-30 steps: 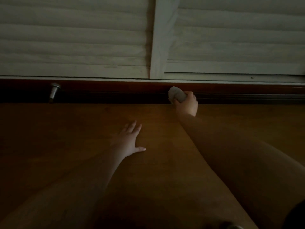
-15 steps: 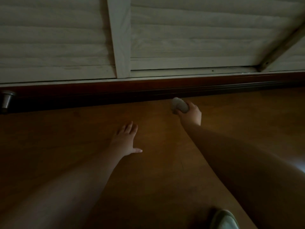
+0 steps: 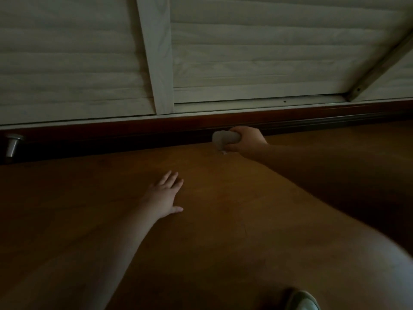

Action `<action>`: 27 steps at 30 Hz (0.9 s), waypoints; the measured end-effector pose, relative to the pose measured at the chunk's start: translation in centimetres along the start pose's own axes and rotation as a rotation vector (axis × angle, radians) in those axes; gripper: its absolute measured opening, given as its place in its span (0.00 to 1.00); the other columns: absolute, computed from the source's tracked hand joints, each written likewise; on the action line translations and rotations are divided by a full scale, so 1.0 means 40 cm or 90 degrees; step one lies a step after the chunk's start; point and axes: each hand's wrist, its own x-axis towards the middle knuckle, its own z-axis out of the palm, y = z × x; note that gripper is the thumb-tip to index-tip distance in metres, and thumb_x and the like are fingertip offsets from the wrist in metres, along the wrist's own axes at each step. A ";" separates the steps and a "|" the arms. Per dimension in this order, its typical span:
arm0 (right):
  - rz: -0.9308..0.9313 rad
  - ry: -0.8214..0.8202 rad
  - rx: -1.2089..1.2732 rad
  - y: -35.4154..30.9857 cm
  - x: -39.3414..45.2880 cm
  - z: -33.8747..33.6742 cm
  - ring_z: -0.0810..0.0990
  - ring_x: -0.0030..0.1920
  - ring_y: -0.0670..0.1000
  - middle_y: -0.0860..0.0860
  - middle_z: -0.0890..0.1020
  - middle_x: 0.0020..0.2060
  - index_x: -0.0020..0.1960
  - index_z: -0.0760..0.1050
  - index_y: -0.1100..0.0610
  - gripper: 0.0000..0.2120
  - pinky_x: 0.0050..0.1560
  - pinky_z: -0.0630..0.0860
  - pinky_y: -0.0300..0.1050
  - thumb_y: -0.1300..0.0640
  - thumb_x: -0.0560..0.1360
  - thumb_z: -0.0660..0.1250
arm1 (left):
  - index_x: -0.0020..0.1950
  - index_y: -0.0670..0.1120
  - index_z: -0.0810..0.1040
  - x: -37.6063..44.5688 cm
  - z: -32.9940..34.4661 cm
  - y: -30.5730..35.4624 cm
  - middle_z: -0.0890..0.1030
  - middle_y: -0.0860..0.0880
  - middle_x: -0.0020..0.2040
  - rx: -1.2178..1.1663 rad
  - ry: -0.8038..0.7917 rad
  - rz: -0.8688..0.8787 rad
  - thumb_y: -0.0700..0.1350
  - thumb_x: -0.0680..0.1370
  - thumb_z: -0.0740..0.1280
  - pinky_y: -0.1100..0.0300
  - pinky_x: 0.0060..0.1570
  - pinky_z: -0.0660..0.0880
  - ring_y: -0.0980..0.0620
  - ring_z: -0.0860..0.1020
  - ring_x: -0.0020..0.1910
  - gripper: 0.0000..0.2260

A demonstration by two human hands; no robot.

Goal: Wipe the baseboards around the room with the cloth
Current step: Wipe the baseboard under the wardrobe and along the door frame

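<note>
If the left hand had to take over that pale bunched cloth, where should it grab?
Grab the free rounded end of the pale bunched cloth, coming from the left along the dark wooden baseboard. The right hand wraps the other end, so only that left bulge is exposed.

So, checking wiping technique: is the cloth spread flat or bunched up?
Bunched up: the cloth is a wad in the right hand, at the baseboard.

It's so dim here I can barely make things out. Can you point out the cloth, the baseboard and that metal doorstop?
cloth (image 3: 224, 138), head view, on its pale bunched middle.
baseboard (image 3: 134, 128), head view, on its dark red face.
doorstop (image 3: 12, 144), head view, on its metal body.
</note>
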 end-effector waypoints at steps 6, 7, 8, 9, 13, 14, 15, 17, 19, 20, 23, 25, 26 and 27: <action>-0.011 0.029 -0.028 0.142 -0.112 -0.128 0.76 0.42 0.38 0.41 0.75 0.46 0.66 0.72 0.46 0.26 0.34 0.70 0.30 0.43 0.71 0.75 | 0.80 0.57 0.40 0.057 -0.031 0.084 0.34 0.53 0.80 -0.030 0.053 0.013 0.66 0.75 0.64 0.41 0.75 0.51 0.49 0.35 0.79 0.44; -0.002 0.055 -0.014 0.182 -0.129 -0.140 0.75 0.43 0.37 0.41 0.75 0.48 0.67 0.71 0.45 0.27 0.36 0.70 0.30 0.42 0.71 0.74 | 0.80 0.57 0.39 0.072 -0.038 0.109 0.34 0.53 0.80 -0.038 0.059 0.017 0.66 0.75 0.64 0.42 0.75 0.51 0.49 0.36 0.79 0.44; 0.001 0.081 -0.005 0.216 -0.144 -0.143 0.75 0.44 0.37 0.42 0.76 0.50 0.67 0.71 0.46 0.27 0.38 0.70 0.30 0.42 0.71 0.74 | 0.80 0.57 0.39 0.079 -0.045 0.128 0.34 0.53 0.79 -0.041 0.070 0.024 0.67 0.75 0.64 0.42 0.75 0.51 0.49 0.36 0.79 0.44; 0.009 0.100 0.001 0.251 -0.156 -0.139 0.76 0.46 0.39 0.42 0.76 0.52 0.67 0.71 0.46 0.27 0.40 0.70 0.30 0.41 0.72 0.74 | 0.80 0.57 0.38 0.086 -0.051 0.149 0.34 0.53 0.80 -0.039 0.082 0.035 0.68 0.75 0.64 0.42 0.75 0.51 0.48 0.37 0.79 0.45; 0.061 0.149 0.014 0.398 -0.162 -0.086 0.77 0.54 0.46 0.45 0.77 0.56 0.69 0.70 0.49 0.28 0.44 0.71 0.33 0.42 0.73 0.73 | 0.80 0.56 0.36 0.141 -0.058 0.221 0.33 0.53 0.79 -0.029 0.102 0.063 0.71 0.72 0.64 0.43 0.75 0.49 0.49 0.36 0.79 0.49; 0.049 0.145 0.006 0.426 -0.158 -0.065 0.76 0.55 0.46 0.46 0.77 0.58 0.70 0.69 0.49 0.29 0.47 0.72 0.35 0.42 0.73 0.72 | 0.79 0.56 0.35 0.156 -0.058 0.230 0.32 0.53 0.79 -0.026 0.098 0.053 0.72 0.71 0.63 0.43 0.75 0.46 0.49 0.34 0.78 0.50; 0.033 0.137 -0.001 0.452 -0.152 -0.043 0.75 0.57 0.47 0.47 0.76 0.60 0.72 0.68 0.48 0.29 0.51 0.74 0.39 0.42 0.74 0.71 | 0.79 0.56 0.33 0.171 -0.056 0.237 0.30 0.53 0.78 -0.011 0.099 0.039 0.74 0.70 0.62 0.44 0.75 0.42 0.49 0.32 0.77 0.51; 0.023 0.127 0.004 0.493 -0.135 0.001 0.74 0.61 0.49 0.50 0.75 0.64 0.74 0.65 0.49 0.32 0.58 0.75 0.48 0.41 0.75 0.69 | 0.78 0.54 0.30 0.199 -0.042 0.247 0.27 0.51 0.77 0.025 0.097 0.019 0.77 0.69 0.58 0.44 0.74 0.34 0.48 0.29 0.76 0.53; 0.021 0.134 0.024 0.527 -0.122 0.041 0.72 0.66 0.52 0.52 0.73 0.68 0.76 0.61 0.51 0.34 0.64 0.73 0.51 0.39 0.75 0.67 | 0.76 0.54 0.26 0.218 -0.018 0.255 0.25 0.52 0.76 0.010 0.053 0.010 0.78 0.68 0.57 0.44 0.75 0.35 0.49 0.28 0.75 0.54; 0.015 0.140 0.029 0.541 -0.117 0.056 0.71 0.69 0.52 0.53 0.71 0.70 0.77 0.60 0.51 0.35 0.66 0.72 0.51 0.39 0.75 0.66 | 0.75 0.55 0.25 0.223 -0.006 0.257 0.24 0.53 0.75 -0.015 0.033 0.003 0.78 0.68 0.58 0.44 0.75 0.38 0.50 0.28 0.75 0.54; -0.007 0.149 0.028 0.561 -0.108 0.074 0.69 0.71 0.53 0.53 0.70 0.72 0.77 0.58 0.50 0.35 0.68 0.71 0.54 0.39 0.76 0.66 | 0.73 0.57 0.24 0.222 0.000 0.266 0.22 0.56 0.74 -0.056 0.020 -0.017 0.76 0.68 0.61 0.44 0.75 0.46 0.51 0.28 0.75 0.54; -0.010 0.145 0.026 0.559 -0.100 0.072 0.69 0.72 0.53 0.53 0.70 0.72 0.76 0.60 0.51 0.34 0.68 0.71 0.55 0.39 0.76 0.66 | 0.73 0.56 0.24 0.215 -0.021 0.275 0.22 0.55 0.74 -0.052 -0.008 -0.025 0.74 0.69 0.63 0.43 0.75 0.49 0.51 0.29 0.76 0.54; -0.010 0.142 0.027 0.556 -0.099 0.070 0.69 0.72 0.53 0.53 0.70 0.72 0.75 0.60 0.51 0.34 0.69 0.71 0.56 0.39 0.76 0.66 | 0.74 0.56 0.25 0.214 -0.036 0.279 0.23 0.55 0.74 -0.051 -0.029 -0.026 0.72 0.70 0.65 0.43 0.75 0.50 0.50 0.29 0.76 0.54; -0.012 0.143 0.027 0.553 -0.098 0.069 0.69 0.72 0.53 0.53 0.70 0.72 0.75 0.61 0.52 0.33 0.69 0.71 0.55 0.39 0.76 0.66 | 0.76 0.55 0.27 0.213 -0.053 0.280 0.23 0.55 0.75 -0.056 -0.051 -0.026 0.70 0.72 0.66 0.43 0.76 0.50 0.50 0.30 0.76 0.53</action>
